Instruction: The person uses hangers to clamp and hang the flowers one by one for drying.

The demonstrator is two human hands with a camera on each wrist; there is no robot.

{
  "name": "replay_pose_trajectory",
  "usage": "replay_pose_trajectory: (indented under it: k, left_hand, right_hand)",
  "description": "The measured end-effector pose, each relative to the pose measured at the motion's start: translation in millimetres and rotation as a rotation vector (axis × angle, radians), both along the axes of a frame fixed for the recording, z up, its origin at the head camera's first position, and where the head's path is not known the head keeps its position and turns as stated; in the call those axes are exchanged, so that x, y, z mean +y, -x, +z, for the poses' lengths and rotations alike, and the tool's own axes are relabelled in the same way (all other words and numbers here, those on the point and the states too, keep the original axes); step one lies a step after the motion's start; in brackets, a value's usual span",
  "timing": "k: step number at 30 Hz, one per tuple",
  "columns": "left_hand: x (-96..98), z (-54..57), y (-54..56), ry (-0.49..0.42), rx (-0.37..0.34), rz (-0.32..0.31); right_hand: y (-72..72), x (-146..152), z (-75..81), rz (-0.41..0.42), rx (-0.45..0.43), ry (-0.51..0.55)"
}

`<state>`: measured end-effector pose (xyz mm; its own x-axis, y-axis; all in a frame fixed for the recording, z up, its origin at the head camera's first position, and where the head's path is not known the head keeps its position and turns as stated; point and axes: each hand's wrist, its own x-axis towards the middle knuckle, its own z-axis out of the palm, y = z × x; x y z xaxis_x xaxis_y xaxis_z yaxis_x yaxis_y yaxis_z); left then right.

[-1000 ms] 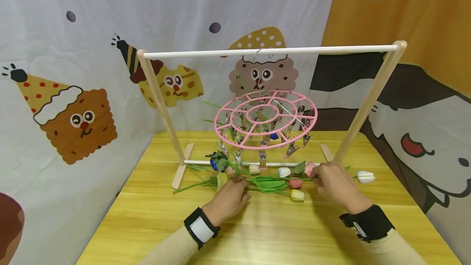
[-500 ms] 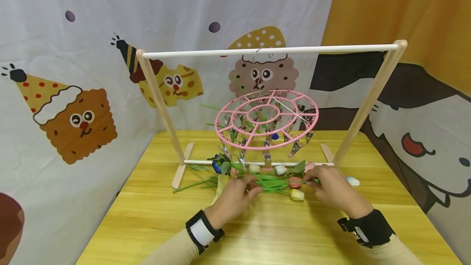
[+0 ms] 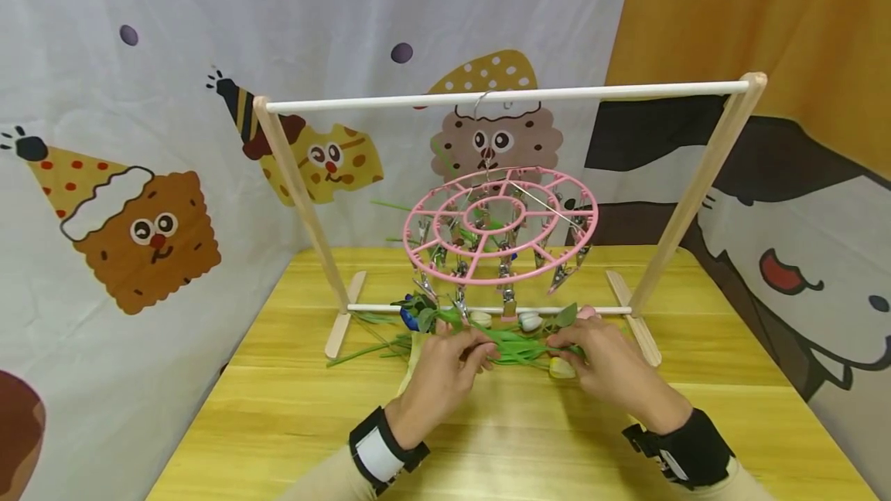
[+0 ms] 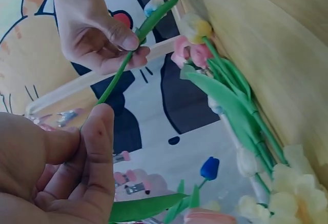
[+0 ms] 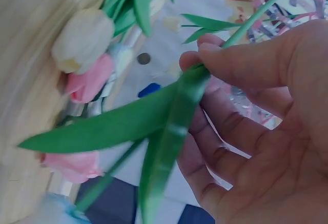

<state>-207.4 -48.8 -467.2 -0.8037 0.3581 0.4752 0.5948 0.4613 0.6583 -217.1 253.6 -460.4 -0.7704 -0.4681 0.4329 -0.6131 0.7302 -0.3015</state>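
Observation:
A tulip [image 4: 114, 80] with a green stem, long leaves and a whitish-blue head is held between both hands above the table. My left hand [image 3: 442, 373] pinches the stem's bare end between thumb and fingers. Nearer the leaves, my right hand [image 3: 612, 366] grips the same stem, and in the head view it hides the flower head. The leaves [image 5: 107, 126] spread past the right fingertips in the right wrist view. Beneath and behind the hands lie several artificial flowers, among them a yellow-white tulip [image 3: 562, 368], a white tulip [image 3: 530, 321] and a blue flower [image 3: 409, 319].
Over the flowers hangs a pink round clip hanger [image 3: 480, 282] with many metal clips [image 3: 509, 300], some holding green-stemmed flowers. It hooks onto the white top bar [image 3: 571, 92] of a wooden-legged rack. A printed cloth [image 3: 125, 377] stands behind the wooden table [image 3: 257, 424].
The right hand has moved left, drawing the tulip in from the right side of the table. My left hand has lifted off the flower pile and pinches the stem's end.

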Motion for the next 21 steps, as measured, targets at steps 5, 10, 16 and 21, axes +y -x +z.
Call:
replay_pose_trajectory:
  k: [5,10,16,21]
  left_hand:
    - [3.5,5.8,-6.9,-0.004,0.136,0.022]
    - [6.9,12.2,-12.1,0.000,0.254,0.042]
    - [10.4,16.6,-16.0,-0.038,0.276,0.033]
    - [8.8,16.2,-19.3,-0.107,0.241,0.019]
  right_hand:
    - [-10.8,-14.0,11.7,0.002,0.120,-0.025]
    - [-14.8,-32.8,20.0,0.068,0.287,0.013]
    - [-18.2,-36.9,25.0,0.080,0.370,0.066]
    - [-23.3,-31.4,32.8,0.089,0.357,0.102]
